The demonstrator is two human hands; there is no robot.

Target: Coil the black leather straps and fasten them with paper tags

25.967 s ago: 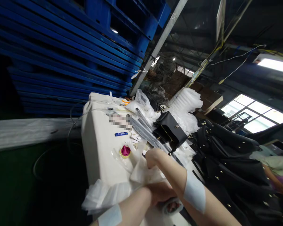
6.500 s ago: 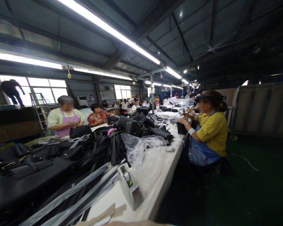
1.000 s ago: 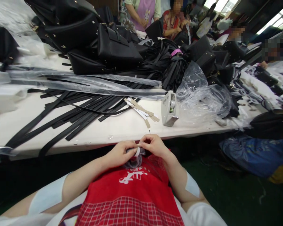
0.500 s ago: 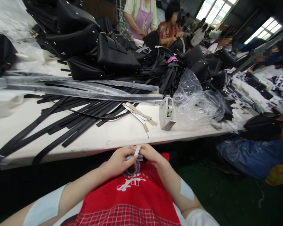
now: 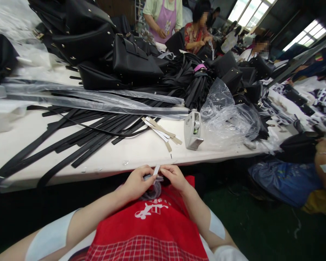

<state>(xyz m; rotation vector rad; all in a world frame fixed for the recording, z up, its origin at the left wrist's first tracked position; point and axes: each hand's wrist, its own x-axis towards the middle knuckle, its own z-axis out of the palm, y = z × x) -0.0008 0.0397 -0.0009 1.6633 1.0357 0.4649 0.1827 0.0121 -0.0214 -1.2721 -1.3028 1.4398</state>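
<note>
A grey tape dispenser [image 5: 192,132] stands upright on the white worktop [image 5: 141,154]. Just left of the dispenser lie crossed beige and white strips [image 5: 161,130]; farther left of it, loose black straps [image 5: 110,128] fan out. Crumpled clear plastic [image 5: 233,119] sits to the dispenser's right. Beyond the dispenser lies a bundle of black straps [image 5: 196,87] with a pink tie [image 5: 200,67]; beyond it and leftward, black handbags [image 5: 136,59] are piled. Far behind the dispenser, a co-worker in a purple apron [image 5: 167,20] stands.
</note>
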